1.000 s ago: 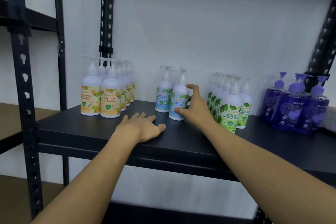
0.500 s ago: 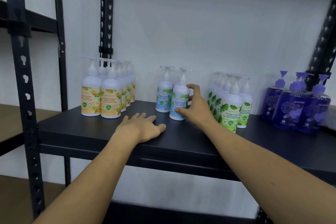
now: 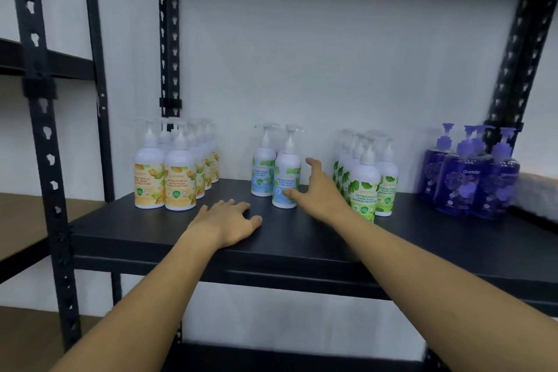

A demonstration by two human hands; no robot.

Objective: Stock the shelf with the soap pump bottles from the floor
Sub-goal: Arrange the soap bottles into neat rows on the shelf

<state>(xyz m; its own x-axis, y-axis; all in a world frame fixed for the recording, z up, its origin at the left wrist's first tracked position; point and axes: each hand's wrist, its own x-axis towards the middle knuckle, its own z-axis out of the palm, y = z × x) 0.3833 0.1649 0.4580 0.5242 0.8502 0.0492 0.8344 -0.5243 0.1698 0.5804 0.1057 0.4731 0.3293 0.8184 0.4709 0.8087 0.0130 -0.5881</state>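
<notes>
From the head camera, the black shelf [image 3: 422,238] carries four upright groups of soap pump bottles: yellow-labelled ones [image 3: 178,181] at the left, two blue-labelled bottles in the middle, green-labelled ones [image 3: 363,187] to their right, and purple bottles [image 3: 465,181] at the far right. The left hand [image 3: 226,220] rests flat on the shelf, fingers relaxed and holding nothing. The right hand [image 3: 320,190] is spread apart beside the front blue-labelled bottle [image 3: 285,178], its thumb touching the label low down, fingers straight rather than wrapped round it.
</notes>
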